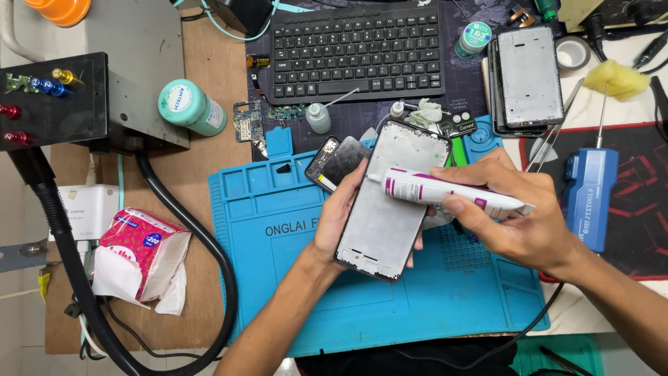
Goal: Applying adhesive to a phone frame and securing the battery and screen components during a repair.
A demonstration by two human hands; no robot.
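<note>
Evidently we cradled the phone frame [386, 209] in our left hand [341, 209], tilted above the blue mat [278, 278] so its edge faced up, while our right hand [515, 216] gripped the glue tube [445, 191], nozzle touching the frame's upper left edge.

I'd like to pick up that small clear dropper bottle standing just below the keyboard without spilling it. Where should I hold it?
Probably by its round body, pinched from the sides with your fingers coming down from above. The dropper bottle stands upright, and its thin needle tip slants up to the right toward the keyboard, so stay clear of that. The circuit board lies to its left; the near side looks freest.
</note>
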